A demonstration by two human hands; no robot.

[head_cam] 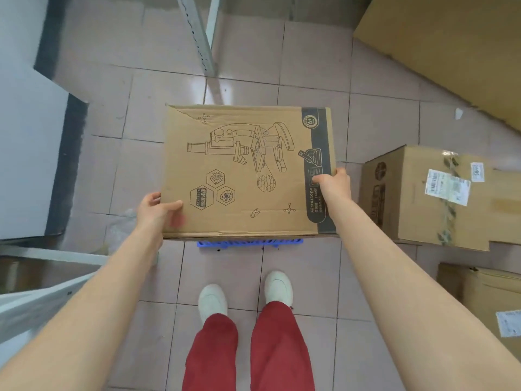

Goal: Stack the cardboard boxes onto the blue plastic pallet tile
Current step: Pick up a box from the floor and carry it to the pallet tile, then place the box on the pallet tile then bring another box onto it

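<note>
A flat cardboard box (245,170) printed with a microscope drawing is held level in front of me, over the floor. My left hand (156,211) grips its near left corner, thumb on top. My right hand (334,184) grips its right edge on the dark printed band. Just below the box's near edge, a strip of the blue plastic pallet tile (249,243) shows; the box hides the rest of it. I cannot tell whether the box touches the tile.
A taped cardboard box (423,198) with shipping labels stands on the floor to the right, another box (485,297) nearer me, and a large carton (451,43) at the back right. A metal shelf post (197,35) rises ahead, a white surface (25,136) at left. My feet stand behind the tile.
</note>
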